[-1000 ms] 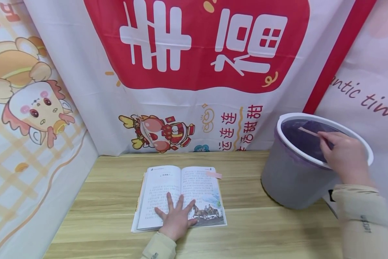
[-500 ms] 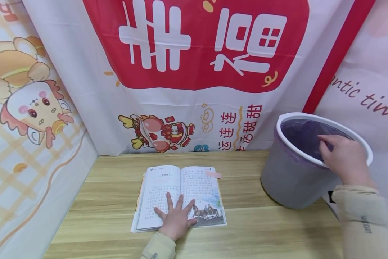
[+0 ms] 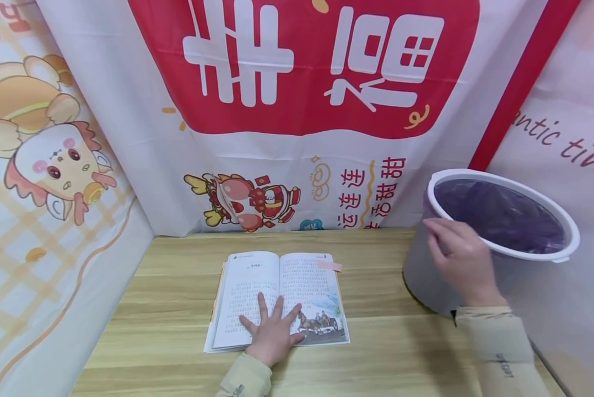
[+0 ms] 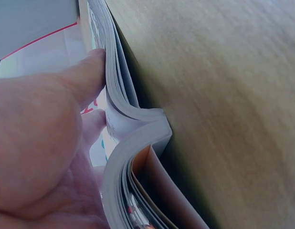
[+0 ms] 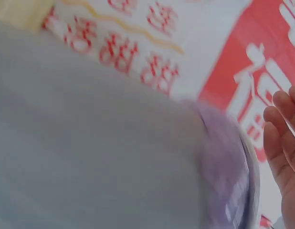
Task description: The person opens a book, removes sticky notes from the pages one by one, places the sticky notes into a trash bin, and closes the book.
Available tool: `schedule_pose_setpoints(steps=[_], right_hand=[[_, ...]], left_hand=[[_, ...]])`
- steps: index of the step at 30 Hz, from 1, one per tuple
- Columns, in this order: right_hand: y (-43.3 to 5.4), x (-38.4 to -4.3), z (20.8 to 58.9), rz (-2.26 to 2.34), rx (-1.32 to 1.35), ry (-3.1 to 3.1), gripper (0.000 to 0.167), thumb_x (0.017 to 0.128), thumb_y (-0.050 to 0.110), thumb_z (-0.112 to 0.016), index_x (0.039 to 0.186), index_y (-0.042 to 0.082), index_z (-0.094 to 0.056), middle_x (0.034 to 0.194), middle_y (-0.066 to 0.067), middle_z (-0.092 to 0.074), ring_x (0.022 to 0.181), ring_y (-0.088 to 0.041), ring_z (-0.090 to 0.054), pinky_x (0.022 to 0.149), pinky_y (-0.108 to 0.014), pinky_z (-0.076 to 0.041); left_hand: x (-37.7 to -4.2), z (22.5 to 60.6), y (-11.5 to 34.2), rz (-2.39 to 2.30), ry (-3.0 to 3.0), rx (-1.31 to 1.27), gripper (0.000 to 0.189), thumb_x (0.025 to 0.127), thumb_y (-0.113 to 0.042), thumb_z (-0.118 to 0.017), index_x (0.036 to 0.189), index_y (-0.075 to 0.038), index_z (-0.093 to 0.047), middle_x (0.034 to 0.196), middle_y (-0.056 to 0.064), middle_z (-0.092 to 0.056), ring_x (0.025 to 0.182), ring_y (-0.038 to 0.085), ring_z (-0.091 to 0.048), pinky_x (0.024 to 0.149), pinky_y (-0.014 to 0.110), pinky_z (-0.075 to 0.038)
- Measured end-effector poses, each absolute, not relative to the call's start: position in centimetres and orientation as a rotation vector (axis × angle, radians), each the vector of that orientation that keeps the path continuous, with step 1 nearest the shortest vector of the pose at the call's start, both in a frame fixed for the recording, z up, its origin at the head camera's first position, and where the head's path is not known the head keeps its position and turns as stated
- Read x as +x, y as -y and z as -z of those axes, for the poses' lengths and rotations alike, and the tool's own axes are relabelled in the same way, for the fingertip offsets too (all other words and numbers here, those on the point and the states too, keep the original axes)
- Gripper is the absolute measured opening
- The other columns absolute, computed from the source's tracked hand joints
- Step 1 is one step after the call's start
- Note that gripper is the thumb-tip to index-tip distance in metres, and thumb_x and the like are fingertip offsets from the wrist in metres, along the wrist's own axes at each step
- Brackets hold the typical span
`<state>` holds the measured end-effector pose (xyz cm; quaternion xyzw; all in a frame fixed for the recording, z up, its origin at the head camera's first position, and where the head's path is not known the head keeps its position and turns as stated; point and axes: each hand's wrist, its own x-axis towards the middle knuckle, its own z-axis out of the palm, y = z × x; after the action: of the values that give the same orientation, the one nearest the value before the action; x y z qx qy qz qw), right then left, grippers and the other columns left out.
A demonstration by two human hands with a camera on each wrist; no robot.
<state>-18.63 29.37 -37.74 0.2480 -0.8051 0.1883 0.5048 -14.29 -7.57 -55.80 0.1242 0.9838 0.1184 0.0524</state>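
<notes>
An open book point(image 3: 247, 273) lies on the wooden table, with printed text on both pages and a horse-cart picture at lower right. My left hand point(image 3: 271, 337) rests with spread fingers across its lower middle. The left wrist view shows the thumb side of that hand and the curved page edges point(image 4: 120, 86). A pink strip point(image 3: 329, 266) sticks out at the right page's upper edge. My right hand point(image 3: 463, 262) is in front of the grey bin point(image 3: 423, 270), near its rim, holding nothing. In the right wrist view its fingers point(image 5: 281, 129) are loosely bent beside the purple liner point(image 5: 221, 162).
The bin stands at the table's right side, its white rim point(image 3: 530, 253) facing up. A printed cloth point(image 3: 376, 121) hangs behind the table, and another patterned cloth point(image 3: 54, 248) covers the left side. Bare wood point(image 3: 376, 353) lies between book and bin.
A second ago my right hand pinched a thin pinkish strip over the bin; half a second later the strip was gone. The hand has moved left, out of the opening. The left hand stays put.
</notes>
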Motion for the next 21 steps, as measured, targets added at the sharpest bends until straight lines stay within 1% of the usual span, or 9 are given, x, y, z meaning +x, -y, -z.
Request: schedule_pose_setpoints(steps=[4,6,10,14,19,21], right_hand=[[-27.6,-19.8,40.5,-0.469,0.617,2.043,0.026,0.081,0.002,-0.066,0.105,-0.001,-0.075,0.100,-0.014,-0.072,0.091,-0.035,-0.066,0.084,-0.041,-0.052],[-26.9,-20.6,42.2,-0.468,0.608,2.128,0.025,0.080,0.000,-0.069,0.105,-0.001,-0.075,0.102,-0.015,-0.072,0.092,-0.035,-0.066,0.082,-0.047,-0.053],[-25.4,-22.2,45.4,-0.469,0.617,2.329,0.027,0.080,0.001,-0.074,0.107,-0.001,-0.074,0.106,-0.018,-0.071,0.097,-0.036,-0.067,0.087,-0.049,-0.054],[-24.1,-24.1,48.7,-0.504,0.634,2.495,0.028,0.081,0.001,-0.075,0.109,-0.003,-0.073,0.108,-0.021,-0.070,0.099,-0.038,-0.067,0.088,-0.050,-0.054],[-22.5,-25.7,51.9,-0.500,0.582,2.701,0.023,0.087,0.006,-0.073,0.110,0.000,-0.074,0.109,-0.017,-0.070,0.102,-0.034,-0.066,0.090,-0.048,-0.054],[-21.9,-26.3,52.8,-0.485,0.567,2.757,0.023,0.088,0.008,-0.073,0.110,0.001,-0.074,0.109,-0.015,-0.071,0.103,-0.032,-0.067,0.090,-0.047,-0.054]], left_hand=[[-14.3,55.8,7.6,-0.363,-2.988,0.378,0.067,0.086,-0.060,-0.063,0.147,-0.035,-0.049,0.159,0.015,-0.030,0.142,0.058,0.005,0.082,0.093,0.000],[-14.2,55.6,7.6,-0.366,-2.984,0.376,0.067,0.086,-0.060,-0.063,0.147,-0.035,-0.048,0.159,0.014,-0.030,0.142,0.058,0.005,0.083,0.092,0.000],[-14.3,55.4,7.6,-0.387,-2.979,0.369,0.067,0.087,-0.059,-0.063,0.147,-0.034,-0.049,0.159,0.015,-0.030,0.142,0.058,0.004,0.083,0.092,0.001],[-14.3,55.3,7.6,-0.409,-2.969,0.365,0.067,0.086,-0.058,-0.064,0.147,-0.033,-0.049,0.159,0.016,-0.029,0.142,0.058,0.005,0.083,0.092,0.002],[-14.3,55.4,7.6,-0.416,-2.967,0.371,0.068,0.085,-0.059,-0.064,0.146,-0.034,-0.049,0.159,0.015,-0.030,0.142,0.058,0.005,0.083,0.092,0.002],[-14.3,55.5,7.6,-0.411,-2.970,0.371,0.068,0.085,-0.060,-0.063,0.146,-0.034,-0.049,0.159,0.015,-0.030,0.142,0.058,0.005,0.083,0.092,0.002]])
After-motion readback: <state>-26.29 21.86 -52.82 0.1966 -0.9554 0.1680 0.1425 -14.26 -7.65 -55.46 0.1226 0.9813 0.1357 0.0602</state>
